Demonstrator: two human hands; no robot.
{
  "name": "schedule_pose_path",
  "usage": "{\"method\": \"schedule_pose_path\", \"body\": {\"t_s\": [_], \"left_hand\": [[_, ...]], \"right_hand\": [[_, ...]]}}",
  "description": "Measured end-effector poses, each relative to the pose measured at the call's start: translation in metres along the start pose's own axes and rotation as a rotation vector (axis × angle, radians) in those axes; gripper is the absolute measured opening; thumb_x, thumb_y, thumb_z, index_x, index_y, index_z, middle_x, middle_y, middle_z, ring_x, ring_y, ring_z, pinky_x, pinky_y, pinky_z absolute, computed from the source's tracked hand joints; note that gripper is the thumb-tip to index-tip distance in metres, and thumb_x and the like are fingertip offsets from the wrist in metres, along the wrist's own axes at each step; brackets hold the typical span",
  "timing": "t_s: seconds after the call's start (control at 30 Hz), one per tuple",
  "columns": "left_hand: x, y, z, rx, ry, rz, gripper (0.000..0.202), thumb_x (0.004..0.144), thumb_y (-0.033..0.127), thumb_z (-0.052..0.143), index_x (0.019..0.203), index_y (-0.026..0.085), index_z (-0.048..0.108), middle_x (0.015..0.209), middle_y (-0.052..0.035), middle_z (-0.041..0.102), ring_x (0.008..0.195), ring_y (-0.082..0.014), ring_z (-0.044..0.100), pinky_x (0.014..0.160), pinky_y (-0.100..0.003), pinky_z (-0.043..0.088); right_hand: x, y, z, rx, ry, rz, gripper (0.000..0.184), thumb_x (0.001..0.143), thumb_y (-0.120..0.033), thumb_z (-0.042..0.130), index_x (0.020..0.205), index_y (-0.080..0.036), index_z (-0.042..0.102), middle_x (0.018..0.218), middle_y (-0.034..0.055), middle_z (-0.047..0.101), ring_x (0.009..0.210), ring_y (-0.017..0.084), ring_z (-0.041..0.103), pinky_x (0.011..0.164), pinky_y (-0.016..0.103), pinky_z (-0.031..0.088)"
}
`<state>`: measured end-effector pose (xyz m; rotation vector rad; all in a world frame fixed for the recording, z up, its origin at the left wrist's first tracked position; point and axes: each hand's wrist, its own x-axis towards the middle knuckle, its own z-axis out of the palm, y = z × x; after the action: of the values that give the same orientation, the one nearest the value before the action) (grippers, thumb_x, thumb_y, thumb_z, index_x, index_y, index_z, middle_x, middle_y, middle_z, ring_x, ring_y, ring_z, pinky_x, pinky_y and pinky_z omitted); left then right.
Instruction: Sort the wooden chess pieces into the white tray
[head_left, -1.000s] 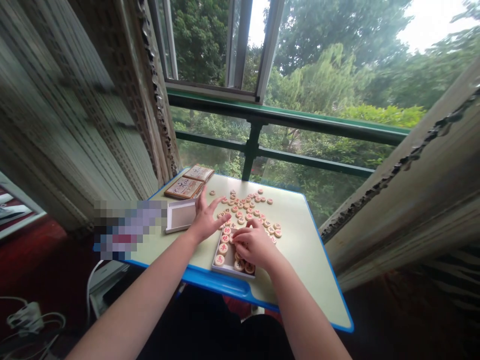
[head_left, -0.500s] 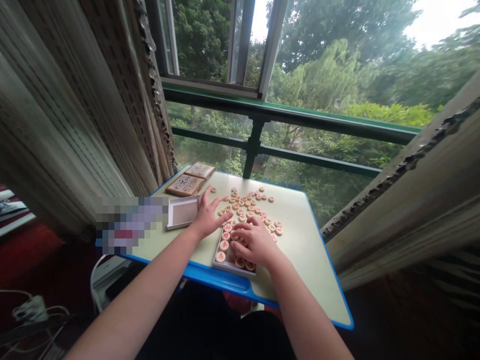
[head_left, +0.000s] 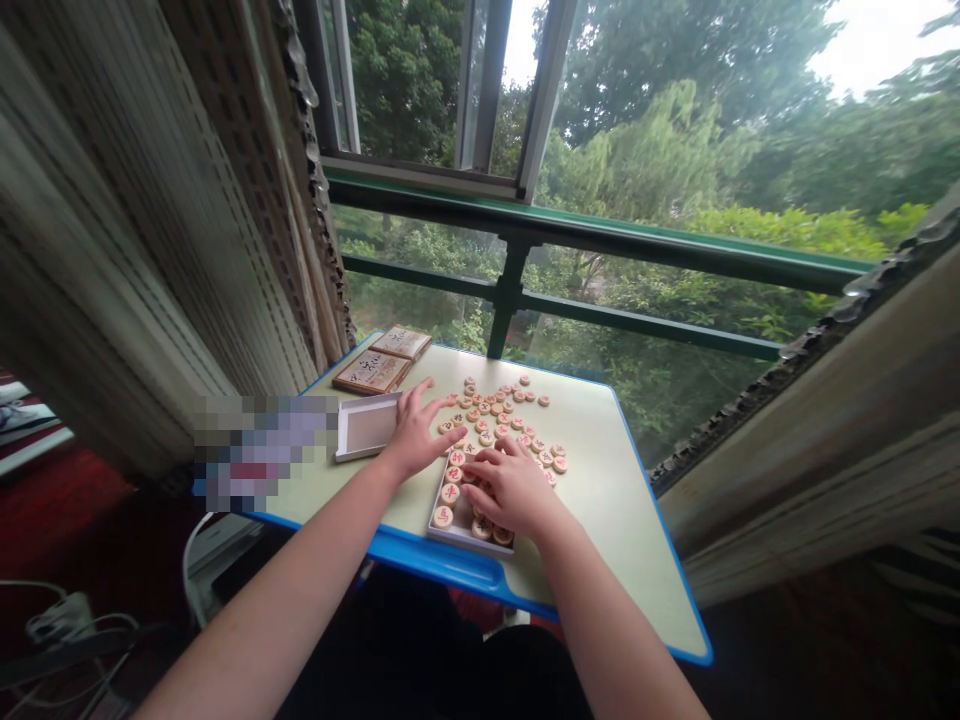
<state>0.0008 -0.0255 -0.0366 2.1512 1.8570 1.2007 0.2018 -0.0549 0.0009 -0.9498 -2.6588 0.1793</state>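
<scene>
My right hand [head_left: 511, 488] is over a shallow white box [head_left: 471, 544], fingers apart and bent down toward the xiangqi pieces inside. It covers part of the box, so contact under the fingertips is hard to see. Along the box's left side runs a column of round wooden pieces with red characters, including a horse piece [head_left: 443, 517] at the near end. Dark-lettered pieces [head_left: 481, 527] lie near its right corner. My left hand [head_left: 418, 435] is open, fingers spread, between the box and a white box lid [head_left: 367, 428]. Beyond both hands, loose pieces [head_left: 502, 408] are scattered.
The pale folding table [head_left: 607, 540] has a blue edge. A folded wooden game board [head_left: 373, 370] lies at the back left, with a blurred-out object [head_left: 266, 450] nearer me. Behind stand a green railing [head_left: 637, 246] and window, with curtains [head_left: 150, 200] on both sides.
The view has shifted slightly. Both hands keep nearly the same place and shape, and the pieces in the box look unchanged. A single piece beside my left fingertips is no longer visible.
</scene>
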Motion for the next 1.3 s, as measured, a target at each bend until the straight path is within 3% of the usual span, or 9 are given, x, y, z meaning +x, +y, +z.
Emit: {"method": "schedule_pose_path", "body": {"t_s": [0.3, 0.57, 0.83, 1.3], "left_hand": [[0.001, -0.002, 0.002, -0.002, 0.004, -0.001, 0.044, 0.071, 0.051, 0.063, 0.106, 0.024, 0.064, 0.139, -0.0086, 0.032, 0.127, -0.0329, 0.024, 0.106, -0.051, 0.026], [0.002, -0.004, 0.003, -0.016, -0.001, 0.016, 0.046, 0.073, 0.051, 0.061, 0.109, 0.022, 0.061, 0.134, -0.0102, 0.041, 0.125, -0.03, 0.03, 0.104, -0.049, 0.028], [0.001, -0.006, 0.007, 0.031, 0.056, 0.07, 0.041, 0.074, 0.047, 0.061, 0.104, 0.02, 0.062, 0.127, -0.0116, 0.048, 0.122, -0.0294, 0.034, 0.103, -0.049, 0.031], [0.0, -0.002, 0.002, 0.055, 0.117, 0.125, 0.032, 0.074, 0.041, 0.062, 0.097, 0.019, 0.063, 0.121, -0.0108, 0.054, 0.117, -0.0282, 0.04, 0.101, -0.046, 0.034]], "right_hand": [[0.002, 0.001, 0.007, 0.007, 0.058, -0.032, 0.018, 0.082, -0.035, 0.056, 0.085, -0.021, 0.067, 0.086, 0.0051, 0.067, 0.086, 0.021, 0.044, 0.083, 0.037, 0.035], [0.01, 0.0, 0.007, 0.017, 0.086, 0.095, 0.005, 0.073, -0.026, 0.064, 0.072, -0.02, 0.063, 0.069, 0.0024, 0.066, 0.078, 0.019, 0.045, 0.08, 0.033, 0.036], [0.017, 0.0, 0.005, -0.003, -0.026, 0.124, 0.005, 0.071, -0.021, 0.063, 0.075, -0.021, 0.064, 0.073, 0.0022, 0.067, 0.082, 0.02, 0.047, 0.073, 0.03, 0.038], [0.019, 0.009, 0.006, 0.064, 0.036, 0.12, 0.007, 0.072, -0.02, 0.064, 0.079, -0.02, 0.065, 0.075, 0.0022, 0.067, 0.079, 0.019, 0.049, 0.076, 0.03, 0.039]]}}
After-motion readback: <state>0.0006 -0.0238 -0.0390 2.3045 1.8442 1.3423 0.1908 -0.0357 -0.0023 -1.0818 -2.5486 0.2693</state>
